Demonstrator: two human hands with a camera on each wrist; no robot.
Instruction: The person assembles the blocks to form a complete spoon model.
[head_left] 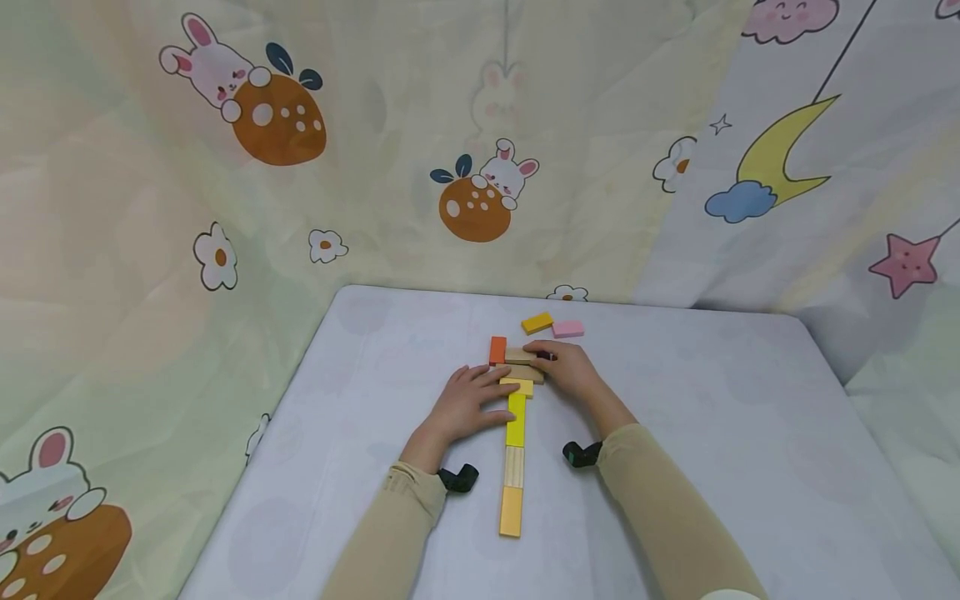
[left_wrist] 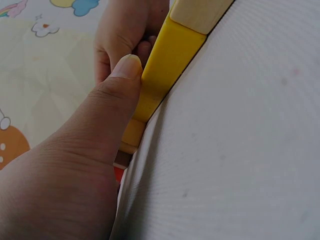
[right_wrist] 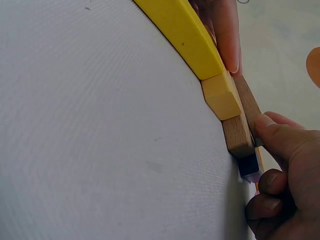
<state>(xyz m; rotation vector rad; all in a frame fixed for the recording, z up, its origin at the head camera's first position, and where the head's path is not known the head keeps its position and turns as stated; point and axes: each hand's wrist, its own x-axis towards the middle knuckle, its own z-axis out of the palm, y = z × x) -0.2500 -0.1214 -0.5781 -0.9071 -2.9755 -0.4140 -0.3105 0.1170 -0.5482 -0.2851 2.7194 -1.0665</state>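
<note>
A column of wooden toy blocks runs up the table, with an orange-tan block (head_left: 511, 512) nearest and a bright yellow block (head_left: 517, 421) farther up. At its far end, plain wooden blocks and a pale yellow block (head_left: 527, 388) lie crosswise beside a red-orange block (head_left: 497, 350). My left hand (head_left: 471, 404) lies with spread fingers over the left side of this end, its thumb (left_wrist: 117, 90) touching the yellow block. My right hand (head_left: 572, 371) pinches a brown wooden block (right_wrist: 246, 100) between thumb and fingers. Below that hand shows a dark blue block (right_wrist: 248, 166).
A yellow-orange block (head_left: 537, 323) and a pink block (head_left: 567, 329) lie beyond my right hand. White cloth covers the table (head_left: 712, 467). A printed curtain (head_left: 397, 108) with rabbits hangs behind its far edge. Each wrist carries a small black camera.
</note>
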